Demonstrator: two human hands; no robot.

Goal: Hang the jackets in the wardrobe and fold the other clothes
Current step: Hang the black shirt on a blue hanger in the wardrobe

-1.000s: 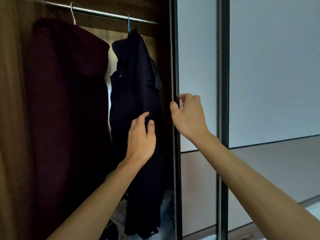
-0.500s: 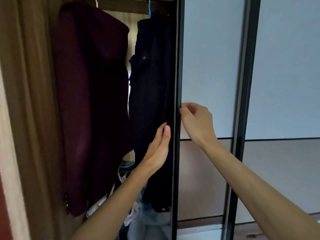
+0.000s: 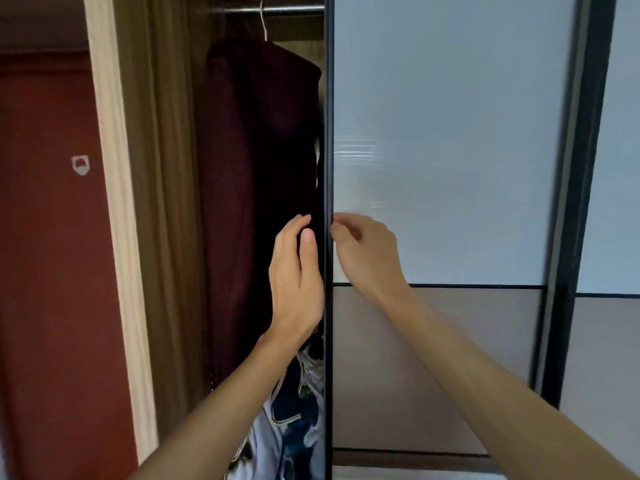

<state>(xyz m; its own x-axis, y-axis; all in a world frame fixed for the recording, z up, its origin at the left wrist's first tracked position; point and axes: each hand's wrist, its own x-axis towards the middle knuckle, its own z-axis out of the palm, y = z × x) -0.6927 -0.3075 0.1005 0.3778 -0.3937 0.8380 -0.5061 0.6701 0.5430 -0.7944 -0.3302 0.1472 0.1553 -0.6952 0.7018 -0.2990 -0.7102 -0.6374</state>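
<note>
Wardrobe [image 3: 166, 202] stands part open, a maroon jacket [image 3: 242, 168] hanging on a white hanger [image 3: 264, 26] from the rail [image 3: 294, 9]. The left hand [image 3: 296, 271], fingers straight and together, is in the gap before the jacket; the right hand [image 3: 365, 252] curls its fingers on the sliding door [image 3: 450, 133] edge. Loose clothes [image 3: 294, 417] lie below

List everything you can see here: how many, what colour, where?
rail: one, metal, top of the wardrobe
hanger: one, white, hooked on the rail
jacket: one, maroon, hanging inside the wardrobe
loose clothes: one heap, blue and white, wardrobe bottom
sliding door: one, black frame, pale blue over beige, centre
second door: one, same colours, far right
wall: one, red, left
sticker: one, white, on the wall
left hand: one, open, inside the wardrobe beside the sliding door's edge
right hand: one, fingers curled on the sliding door's edge
</note>
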